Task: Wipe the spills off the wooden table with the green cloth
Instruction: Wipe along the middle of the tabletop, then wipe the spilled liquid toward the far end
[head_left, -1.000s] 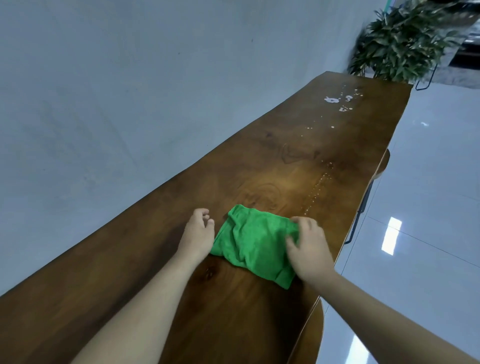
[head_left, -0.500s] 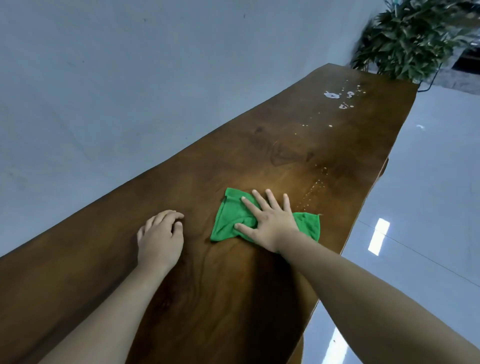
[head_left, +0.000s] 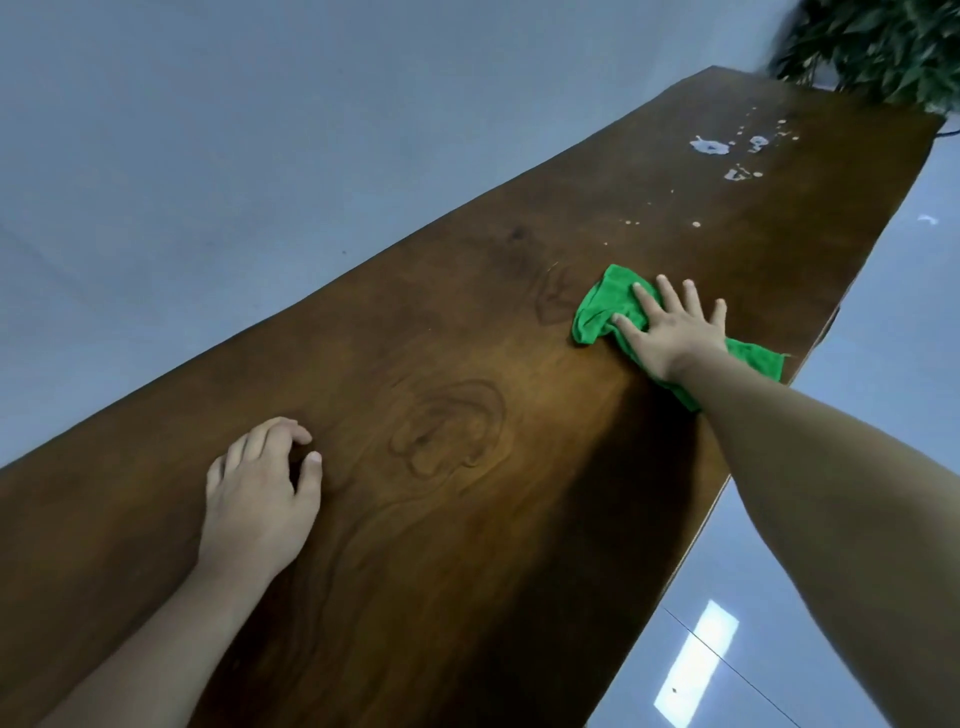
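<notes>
A long dark wooden table (head_left: 441, 519) runs away from me along a wall. My right hand (head_left: 670, 332) lies flat, fingers spread, pressing on the green cloth (head_left: 608, 306) near the table's right edge, about halfway along. Part of the cloth sticks out behind my wrist. White spills (head_left: 709, 147) and small pale drops (head_left: 696, 224) lie farther on, toward the far end. My left hand (head_left: 260, 499) rests on the bare wood near me with its fingers curled, holding nothing.
A grey wall (head_left: 260, 156) borders the table's left side. A leafy green plant (head_left: 883, 47) stands past the far end. Glossy pale floor tiles (head_left: 883, 467) lie to the right of the table's edge.
My right hand has pushed the cloth forward along the right edge toward the spills. My left hand let go of the cloth a second ago and stayed behind on the wood.
</notes>
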